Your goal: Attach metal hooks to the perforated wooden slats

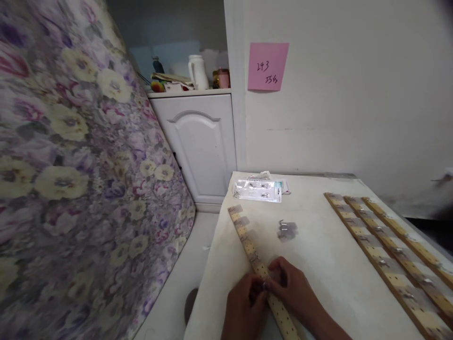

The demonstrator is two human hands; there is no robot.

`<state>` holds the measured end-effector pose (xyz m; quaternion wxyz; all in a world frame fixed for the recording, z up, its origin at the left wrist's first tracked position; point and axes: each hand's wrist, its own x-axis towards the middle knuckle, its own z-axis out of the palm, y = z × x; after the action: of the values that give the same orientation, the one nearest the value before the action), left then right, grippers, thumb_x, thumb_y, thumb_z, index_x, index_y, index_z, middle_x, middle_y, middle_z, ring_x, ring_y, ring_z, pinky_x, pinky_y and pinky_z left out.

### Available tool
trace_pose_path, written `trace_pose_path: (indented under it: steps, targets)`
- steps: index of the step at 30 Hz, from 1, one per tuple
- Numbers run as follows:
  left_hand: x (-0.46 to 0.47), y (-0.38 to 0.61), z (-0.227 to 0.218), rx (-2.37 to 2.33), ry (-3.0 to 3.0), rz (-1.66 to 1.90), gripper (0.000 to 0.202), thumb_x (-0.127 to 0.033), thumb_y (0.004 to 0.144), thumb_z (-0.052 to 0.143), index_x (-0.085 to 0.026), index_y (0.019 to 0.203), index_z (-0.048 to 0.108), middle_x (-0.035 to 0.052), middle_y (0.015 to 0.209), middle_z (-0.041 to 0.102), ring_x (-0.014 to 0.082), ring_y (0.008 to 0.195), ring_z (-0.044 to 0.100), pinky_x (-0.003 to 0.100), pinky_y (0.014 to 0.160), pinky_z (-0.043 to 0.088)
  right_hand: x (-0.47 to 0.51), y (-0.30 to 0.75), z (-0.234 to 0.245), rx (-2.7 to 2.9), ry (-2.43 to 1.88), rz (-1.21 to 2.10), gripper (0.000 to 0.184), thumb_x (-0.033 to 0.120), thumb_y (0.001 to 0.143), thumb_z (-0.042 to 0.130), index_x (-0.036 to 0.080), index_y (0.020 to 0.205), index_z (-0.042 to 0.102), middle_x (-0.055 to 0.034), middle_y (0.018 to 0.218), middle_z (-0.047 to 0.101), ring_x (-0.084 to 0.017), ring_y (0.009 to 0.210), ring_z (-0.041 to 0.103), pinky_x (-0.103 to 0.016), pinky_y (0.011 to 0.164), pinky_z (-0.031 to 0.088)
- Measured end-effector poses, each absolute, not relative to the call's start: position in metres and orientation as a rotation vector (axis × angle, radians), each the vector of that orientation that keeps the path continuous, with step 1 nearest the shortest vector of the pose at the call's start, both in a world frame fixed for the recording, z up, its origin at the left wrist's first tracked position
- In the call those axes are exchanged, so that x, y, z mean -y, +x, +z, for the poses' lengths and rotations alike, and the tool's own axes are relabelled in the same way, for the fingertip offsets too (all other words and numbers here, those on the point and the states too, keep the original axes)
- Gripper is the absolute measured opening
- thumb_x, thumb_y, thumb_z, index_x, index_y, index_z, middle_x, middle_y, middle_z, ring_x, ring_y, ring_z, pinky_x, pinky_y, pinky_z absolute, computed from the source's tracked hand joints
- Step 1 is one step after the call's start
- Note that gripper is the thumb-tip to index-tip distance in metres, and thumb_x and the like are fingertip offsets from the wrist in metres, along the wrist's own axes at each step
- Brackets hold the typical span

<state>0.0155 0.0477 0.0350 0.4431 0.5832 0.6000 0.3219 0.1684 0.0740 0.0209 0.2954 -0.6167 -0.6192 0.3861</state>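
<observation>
Viewing the table (314, 262) remotely, I find one pale strip (262, 270) on its left side, long axis slanting far-left to near-right. Hooks (254, 257) line its far half; nearer holes look bare: roughly half done, I judge. Left hand (243, 302) and right hand (293, 286) fingers bunch nearly closed at a metal piece (264, 285); which grips, I can't tell.

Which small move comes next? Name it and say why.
Probably press the small metal piece onto the perforated strip: the left hand and right hand meet at it there, while hooks line the strip's far part and its near part looks bare.
</observation>
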Motion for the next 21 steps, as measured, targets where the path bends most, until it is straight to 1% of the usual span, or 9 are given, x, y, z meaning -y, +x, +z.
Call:
trace_pose_path:
  steps: [4, 7, 10, 15, 21]
  targets:
    - [-0.0496, 0.0187, 0.0381, -1.522, 1.462, 0.811, 0.014, -0.031, 0.08, 0.055, -0.019, 0.087, 0.059, 0.0009, 0.077, 0.066, 0.0163, 0.069, 0.06, 0.024, 0.064, 0.044, -0.0738, 0.1682, 0.0197, 1.635, -1.634, 1.045, 0.016, 0.023, 0.068, 0.06, 0.022, 0.083, 0.054, 0.0063, 0.059, 0.05, -0.013, 0.057, 0.048, -0.024, 0.055, 0.035]
    - [-0.0524, 0.0214, 0.0369, -1.554, 1.489, 0.815, 0.015, -0.034, 0.08, 0.055, -0.02, 0.084, 0.057, 0.0002, 0.073, 0.063, 0.0167, 0.068, 0.058, 0.025, 0.063, 0.043, -0.0736, 0.1677, 0.0192, 1.622, -1.626, 1.049, 0.017, 0.019, 0.067, 0.059, 0.022, 0.083, 0.054, 0.0066, 0.058, 0.05, -0.013, 0.057, 0.048, -0.024, 0.055, 0.035]
    - [-0.0544, 0.0217, 0.0347, -1.567, 1.499, 0.8, 0.013, -0.032, 0.08, 0.055, -0.019, 0.083, 0.057, 0.0011, 0.075, 0.064, 0.0173, 0.069, 0.058, 0.025, 0.064, 0.042, -0.0739, 0.1675, 0.0189, 1.605, -1.624, 1.05, 0.018, 0.018, 0.065, 0.059, 0.022, 0.083, 0.054, 0.0064, 0.058, 0.051, -0.013, 0.057, 0.048, -0.024, 0.055, 0.035]
    - [-0.0532, 0.0175, 0.0311, -1.543, 1.505, 0.772, 0.014, -0.026, 0.079, 0.055, -0.02, 0.089, 0.06, 0.0015, 0.079, 0.066, 0.0178, 0.073, 0.059, 0.025, 0.066, 0.043, -0.0757, 0.1678, 0.0172, 1.617, -1.61, 1.058, 0.017, 0.023, 0.067, 0.062, 0.022, 0.082, 0.054, 0.0058, 0.059, 0.052, -0.013, 0.059, 0.049, -0.024, 0.056, 0.035]
    - [-0.0522, 0.0165, 0.0302, -1.544, 1.519, 0.789, 0.015, -0.024, 0.078, 0.053, -0.019, 0.09, 0.06, 0.0023, 0.081, 0.067, 0.0183, 0.074, 0.06, 0.025, 0.067, 0.043, -0.0757, 0.166, 0.0151, 1.615, -1.61, 1.04, 0.016, 0.022, 0.067, 0.062, 0.022, 0.08, 0.054, 0.0061, 0.06, 0.052, -0.013, 0.059, 0.049, -0.023, 0.056, 0.035]
